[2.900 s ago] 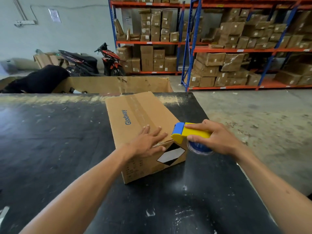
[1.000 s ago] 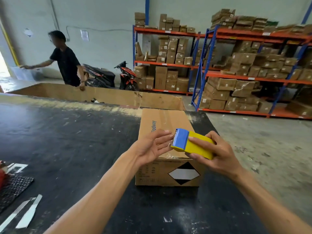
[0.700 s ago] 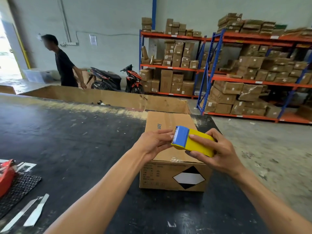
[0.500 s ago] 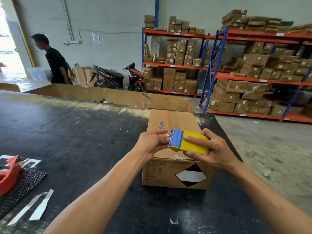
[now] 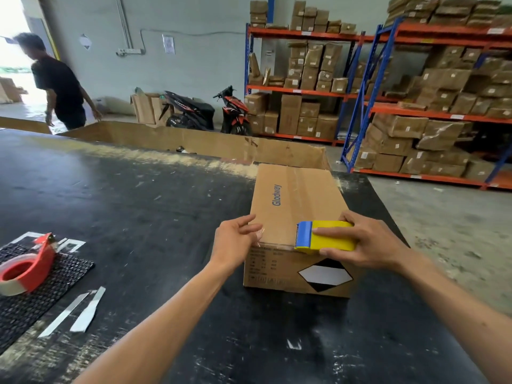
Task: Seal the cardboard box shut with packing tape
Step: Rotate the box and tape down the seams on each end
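A brown cardboard box printed "Glodway" lies closed on the black table, clear tape running along its top seam. My right hand grips a yellow and blue tape dispenser at the box's near top edge. A strip of clear tape stretches leftward from the dispenser along that edge. My left hand pinches the strip's free end at the box's near left corner, fingers loosely curled.
A red tape dispenser rests on a black mesh mat at the left, with two white paper strips beside it. A large open carton stands behind the table. A person walks at far left. Shelves of boxes fill the right.
My hands came apart: the dispenser moved right and down to the box's near edge, pulling out a strip of tape, while my left hand kept the free end. The person walked left.
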Demonstrator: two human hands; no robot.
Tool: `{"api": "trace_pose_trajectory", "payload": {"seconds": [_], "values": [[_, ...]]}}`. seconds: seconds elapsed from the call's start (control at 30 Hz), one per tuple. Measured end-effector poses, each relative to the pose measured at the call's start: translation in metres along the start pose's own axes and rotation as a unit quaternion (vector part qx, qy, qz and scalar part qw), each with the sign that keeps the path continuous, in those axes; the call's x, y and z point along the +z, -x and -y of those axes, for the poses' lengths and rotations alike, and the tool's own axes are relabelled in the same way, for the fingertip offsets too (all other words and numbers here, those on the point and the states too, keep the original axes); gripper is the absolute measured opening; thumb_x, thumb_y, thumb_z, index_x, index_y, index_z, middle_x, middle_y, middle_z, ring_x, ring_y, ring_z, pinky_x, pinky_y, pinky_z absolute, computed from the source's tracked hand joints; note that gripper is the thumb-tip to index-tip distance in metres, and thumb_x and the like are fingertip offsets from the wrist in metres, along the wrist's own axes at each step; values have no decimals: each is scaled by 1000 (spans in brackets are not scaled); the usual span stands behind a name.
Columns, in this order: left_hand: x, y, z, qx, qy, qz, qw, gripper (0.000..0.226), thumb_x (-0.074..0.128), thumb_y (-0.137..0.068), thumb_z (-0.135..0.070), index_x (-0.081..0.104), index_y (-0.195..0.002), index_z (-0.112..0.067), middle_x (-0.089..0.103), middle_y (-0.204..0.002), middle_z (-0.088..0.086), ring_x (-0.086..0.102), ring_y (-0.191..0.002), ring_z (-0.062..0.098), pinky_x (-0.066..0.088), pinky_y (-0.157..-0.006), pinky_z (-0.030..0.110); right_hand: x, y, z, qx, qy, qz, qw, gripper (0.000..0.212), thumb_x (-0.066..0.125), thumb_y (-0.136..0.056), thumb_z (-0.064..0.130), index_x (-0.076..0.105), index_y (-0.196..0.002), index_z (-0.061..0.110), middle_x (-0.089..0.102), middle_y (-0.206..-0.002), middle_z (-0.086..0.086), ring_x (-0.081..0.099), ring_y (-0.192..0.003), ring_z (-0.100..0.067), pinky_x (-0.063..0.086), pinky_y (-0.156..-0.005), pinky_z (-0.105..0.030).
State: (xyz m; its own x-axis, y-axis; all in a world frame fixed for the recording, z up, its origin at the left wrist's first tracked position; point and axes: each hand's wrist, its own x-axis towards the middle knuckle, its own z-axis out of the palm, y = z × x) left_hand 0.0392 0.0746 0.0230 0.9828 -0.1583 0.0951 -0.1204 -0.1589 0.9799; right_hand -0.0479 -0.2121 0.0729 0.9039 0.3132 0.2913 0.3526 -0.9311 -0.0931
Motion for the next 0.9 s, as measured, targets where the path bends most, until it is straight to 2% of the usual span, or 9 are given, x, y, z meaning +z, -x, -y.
{"api": "trace_pose_trajectory", "payload": {"seconds": [0.07, 0.17, 0.43, 0.57, 0.6, 0.67, 0.77, 0.83, 0.9], "values": [[0, 3, 9, 30, -53, -23, 998, 50, 72, -86, -5, 61, -133, -15, 76, -106, -4, 70, -95, 1, 52, -90, 14, 6, -5, 5, -1, 20, 16, 1000, 57, 39, -81, 87, 52, -131, 63, 48, -96, 12, 52, -77, -7, 38, -59, -17], [0, 3, 19, 64, -91, -41, 993, 49, 69, -89, -1, 58, -136, -13, 75, -111, 0, 69, -100, 2, 54, -94, 26, 9, -13, 12, -5, 42, 30, 999, 59, 37, -81, 88, 52, -132, 62, 48, -95, 10, 50, -73, -7, 43, -58, -24], [2, 4, 26, 110, -148, -49, 982, 46, 64, -94, -8, 56, -138, -14, 72, -118, 1, 67, -107, 4, 52, -100, 32, 8, -23, 20, -9, 80, 41, 996, 61, 35, -81, 87, 52, -133, 61, 44, -92, 11, 46, -70, -7, 25, -55, -16], [1, 7, 25, 120, -190, -58, 973, 45, 62, -96, -10, 54, -140, -11, 72, -118, 2, 67, -109, 7, 48, -102, 25, 7, -24, 28, -16, 89, 43, 995, 60, 37, -82, 84, 54, -133, 59, 42, -89, 11, 41, -66, -7, 16, -53, -12], [0, 7, 24, 122, -201, -61, 970, 45, 61, -96, -10, 53, -140, -11, 72, -118, 1, 67, -109, 9, 47, -102, 23, 7, -25, 30, -17, 91, 42, 995, 59, 38, -82, 83, 56, -132, 58, 42, -89, 11, 40, -65, -7, 15, -53, -12], [1, 8, 22, 124, -224, -66, 964, 43, 56, -97, -9, 55, -139, -16, 73, -115, 1, 68, -108, 15, 51, -99, 31, 8, -26, 33, -18, 98, 47, 994, 58, 40, -83, 82, 55, -133, 57, 41, -88, 10, 40, -65, -8, 14, -53, -12], [4, 11, 21, 110, -311, -66, 942, 42, 49, -96, -7, 53, -135, -22, 74, -104, 9, 67, -90, 31, 54, -81, 44, 10, -26, 35, -14, 100, 60, 993, 60, 37, -83, 83, 53, -135, 58, 43, -91, 9, 43, -68, -9, 16, -53, -12], [0, 12, 18, 85, -378, -69, 919, 50, 54, -98, -14, 41, -146, -19, 64, -128, 13, 64, -101, 36, 50, -85, 49, 10, -26, 37, -10, 96, 62, 993, 60, 36, -82, 83, 53, -134, 58, 45, -91, 8, 43, -68, -9, 18, -53, -13], [-10, 9, 15, 66, -409, -76, 907, 67, 64, -96, -26, 29, -153, -18, 32, -159, 12, 51, -128, 38, 46, -97, 54, 11, -26, 38, -7, 96, 63, 993, 60, 36, -82, 83, 55, -133, 57, 44, -91, 9, 42, -67, -9, 20, -52, -14]]}}
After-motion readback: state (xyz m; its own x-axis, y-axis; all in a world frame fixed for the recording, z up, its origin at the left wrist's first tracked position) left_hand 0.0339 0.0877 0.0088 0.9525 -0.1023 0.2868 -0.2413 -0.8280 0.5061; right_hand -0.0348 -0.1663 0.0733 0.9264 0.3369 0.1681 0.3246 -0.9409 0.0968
